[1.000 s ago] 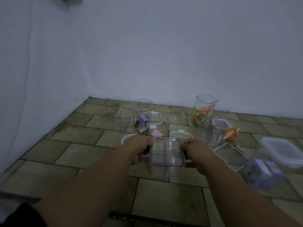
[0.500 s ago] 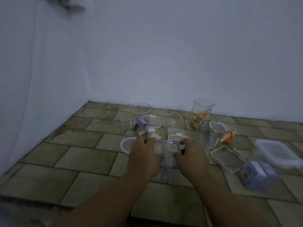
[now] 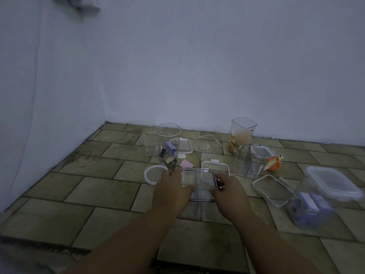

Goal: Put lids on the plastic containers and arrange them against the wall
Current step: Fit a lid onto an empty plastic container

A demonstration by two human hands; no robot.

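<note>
Dark-rimmed lid [image 3: 197, 180] sits on clear container [image 3: 194, 207], mid-floor. My left hand [image 3: 171, 186] presses flat at its 9 o'clock edge; my right hand [image 3: 230, 189] curls over the 3 o'clock edge. Round lid [image 3: 152, 175] at 10 o'clock.

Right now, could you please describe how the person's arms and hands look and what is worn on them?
Both forearms are bare up to the frame's edge; no sleeve shows. The left hand and right hand carry no glove, watch or bracelet that this dim picture reveals.
</note>
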